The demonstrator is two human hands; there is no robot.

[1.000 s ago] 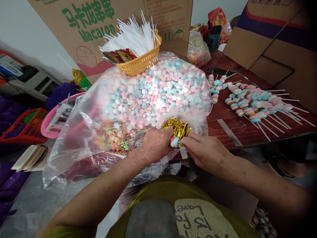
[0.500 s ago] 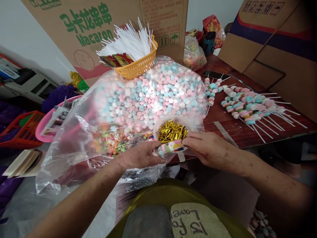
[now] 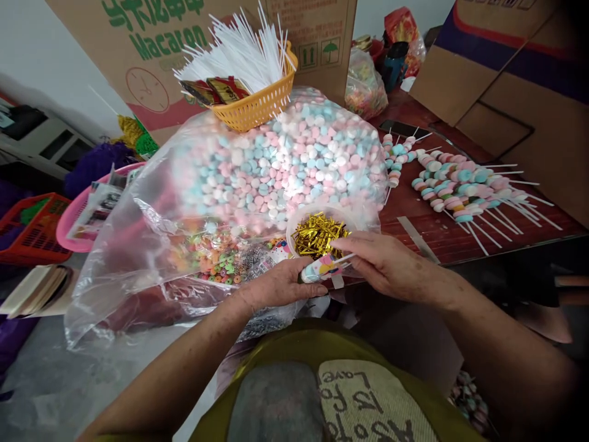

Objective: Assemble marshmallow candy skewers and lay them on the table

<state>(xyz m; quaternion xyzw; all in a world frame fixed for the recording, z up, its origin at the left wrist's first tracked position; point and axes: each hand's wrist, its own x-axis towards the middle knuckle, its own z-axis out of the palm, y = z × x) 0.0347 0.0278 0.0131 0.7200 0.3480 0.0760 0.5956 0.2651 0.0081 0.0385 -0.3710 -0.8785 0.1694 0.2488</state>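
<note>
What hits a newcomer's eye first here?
The big clear bag of pink, blue and white sweets, mid-picture. Then the yellow basket of white sticks atop it, and the shiny gold strips in a bowl at its near right, where the left hand holds a wrapped skewer.

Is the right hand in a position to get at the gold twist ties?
Likely yes: the right hand is at the edge of the gold twist ties, whose plastic tub is open on top, while the left hand grips the wrapped marshmallow skewer.
</note>
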